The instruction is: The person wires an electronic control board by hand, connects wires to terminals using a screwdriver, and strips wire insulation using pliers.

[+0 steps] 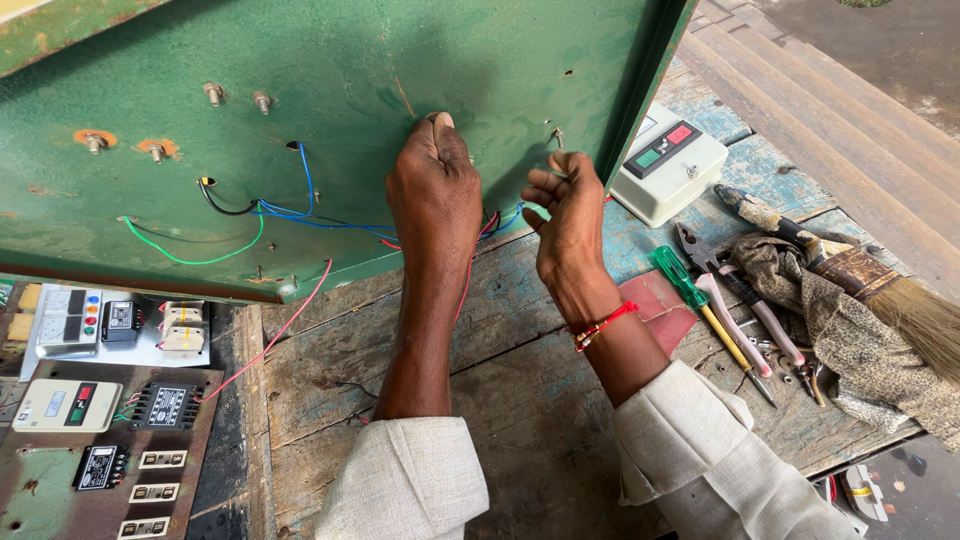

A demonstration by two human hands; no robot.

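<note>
Head view. Left hand (435, 190) closed in a fist against the back of the green panel (330, 90), thumb up top, pressing or pinching something small hidden under the knuckles; what it grips cannot be told. Right hand (570, 215) half-curled just beside it, fingertips pinched near a small screw (556, 133) sticking out of the panel; whether anything sits between those fingers cannot be told. Panel tilted up on edge on the wooden bench (500, 400), leaning away from the body.

Risks, as a judgement: panel standing on its lower edge only, so a hard push from the fist could tip or slide it. Loose wires (300, 215), blue, green, red and black, trailing out under both wrists; a snag from a sleeve or the red wrist thread could pull one from its terminal. Small hardware likely to drop and roll into gaps between the planks. Bare stud ends close to the knuckles, sharp enough to scrape.

Materials: panel of painted sheet metal, scuffed, rust rings round the studs (95, 141) at left. Bench of weathered planks with flaking blue paint. Switch box (668, 165) of smooth cream plastic, boxy, with red and green buttons. Screwdriver (700, 310) with ribbed green handle beside pliers (735, 300) with pale grips. Frayed rag (850, 330) and a bristly brush (880, 290) at right. Rusty plate of meters (110, 440) lower left.
</note>
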